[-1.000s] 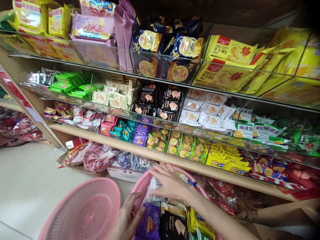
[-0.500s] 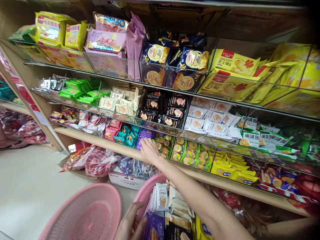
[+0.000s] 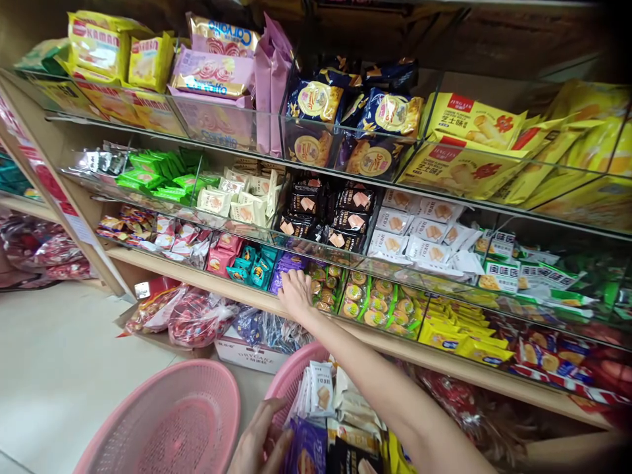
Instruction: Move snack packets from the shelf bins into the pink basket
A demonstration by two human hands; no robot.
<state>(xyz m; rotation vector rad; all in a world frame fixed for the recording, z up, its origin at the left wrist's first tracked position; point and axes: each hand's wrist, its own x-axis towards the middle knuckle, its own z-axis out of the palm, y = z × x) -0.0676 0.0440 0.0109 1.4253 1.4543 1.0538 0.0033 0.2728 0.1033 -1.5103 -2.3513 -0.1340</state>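
My right hand (image 3: 296,293) reaches into the bottom shelf's compartment of purple snack packets (image 3: 287,264), its fingers bent down among them; the fingertips are partly hidden. At the bottom of the view, my left hand (image 3: 261,440) curls at the left rim of a pink plastic basket (image 3: 282,376), with thumb and fingers around that rim. In this basket are white cake packets (image 3: 320,390), cream packets (image 3: 351,403), black packets (image 3: 351,457) and yellow ones. A purple packet (image 3: 307,444) lies right beside my left hand.
A second pink basket (image 3: 224,395) stands on the floor at left. Clear dividers and front panels edge the shelves. Teal packets (image 3: 254,264) and green-edged round biscuits (image 3: 323,289) flank the purple ones. Below, bagged goods (image 3: 200,317) and a white carton (image 3: 251,356) sit on the floor.
My right hand stays in the purple packets, its fingers slightly shifted and more bent. My left hand stays at the basket rim. The view has moved a little.
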